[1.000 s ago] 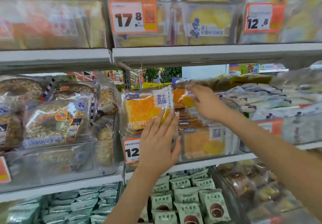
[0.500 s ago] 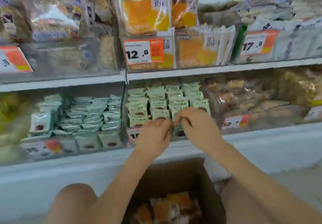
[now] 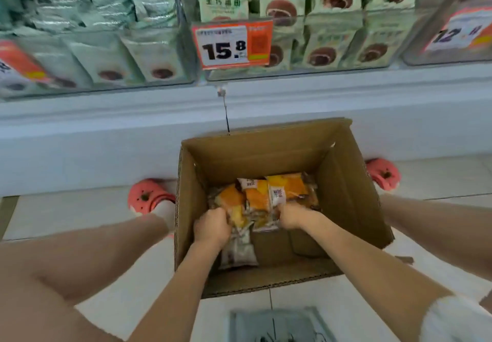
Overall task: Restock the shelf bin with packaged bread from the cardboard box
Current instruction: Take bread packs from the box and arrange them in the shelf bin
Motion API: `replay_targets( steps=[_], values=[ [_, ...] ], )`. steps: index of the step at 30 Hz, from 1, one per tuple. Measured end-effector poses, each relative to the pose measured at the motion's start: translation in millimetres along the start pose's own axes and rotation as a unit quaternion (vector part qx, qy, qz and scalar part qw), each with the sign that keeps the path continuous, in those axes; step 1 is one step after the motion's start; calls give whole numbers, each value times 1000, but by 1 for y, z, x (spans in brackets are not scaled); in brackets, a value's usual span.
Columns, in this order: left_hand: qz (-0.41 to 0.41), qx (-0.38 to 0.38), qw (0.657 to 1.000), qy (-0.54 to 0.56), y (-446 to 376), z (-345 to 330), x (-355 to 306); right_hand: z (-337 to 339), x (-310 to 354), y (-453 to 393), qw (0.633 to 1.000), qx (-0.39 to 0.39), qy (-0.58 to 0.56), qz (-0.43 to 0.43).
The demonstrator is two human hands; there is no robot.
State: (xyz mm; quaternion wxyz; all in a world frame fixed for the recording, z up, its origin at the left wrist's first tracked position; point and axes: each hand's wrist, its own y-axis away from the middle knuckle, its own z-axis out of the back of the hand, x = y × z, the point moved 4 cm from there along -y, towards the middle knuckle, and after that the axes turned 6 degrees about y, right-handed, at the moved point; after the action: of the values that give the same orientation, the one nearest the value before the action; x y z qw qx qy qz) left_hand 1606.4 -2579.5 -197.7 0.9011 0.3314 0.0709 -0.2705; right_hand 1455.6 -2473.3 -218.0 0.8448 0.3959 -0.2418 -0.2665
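Head view looks down into a brown cardboard box [image 3: 343,182] on the floor. The packaged bread [image 3: 266,197] lies in a heap at the bottom, toward the far wall of the box. The packs are shiny, crinkly plastic with orange and yellow bread showing through and white labels. One pale pack [image 3: 238,251] lies flat nearer the person, on its own.

The left hand [image 3: 211,228] is down in the box with its fingers curled around the near edge of an orange pack. The right hand [image 3: 291,215] is beside it, fingers curled into the packs too, but the tips are hidden, so how they pinch cannot be told. The two hands are near each other, not touching.

The box walls are tall and plain, with wavy ridges along the cut top edge. There is bare brown floor inside the box near the person and at the right.

Two pink rubber shoes, one on the left [image 3: 149,197] and one on the right [image 3: 383,172], stand at either side of the box on pale smooth tiles [image 3: 80,208]. Behind the box is a white shelf base [image 3: 106,134]. Above it, clear plastic bins [image 3: 346,70] hold green packs, with an orange price tag [image 3: 231,44] reading 15.8.
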Motion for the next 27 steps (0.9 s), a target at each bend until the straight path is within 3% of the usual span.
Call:
replay_targets(
  steps=[4, 10, 18, 27],
  values=[
    [77, 29, 995, 59, -12, -20, 11, -33, 19, -32, 996, 50, -64, -32],
    [93, 72, 991, 71, -28, -31, 16, -72, 40, -53, 984, 153, -82, -39],
    [55, 85, 995, -3, -29, -49, 21, -102, 49, -68, 948, 190, -242, -77],
    [52, 66, 994, 68, -33, -45, 25, -114, 56, -68, 892, 180, -378, -168]
  ],
)
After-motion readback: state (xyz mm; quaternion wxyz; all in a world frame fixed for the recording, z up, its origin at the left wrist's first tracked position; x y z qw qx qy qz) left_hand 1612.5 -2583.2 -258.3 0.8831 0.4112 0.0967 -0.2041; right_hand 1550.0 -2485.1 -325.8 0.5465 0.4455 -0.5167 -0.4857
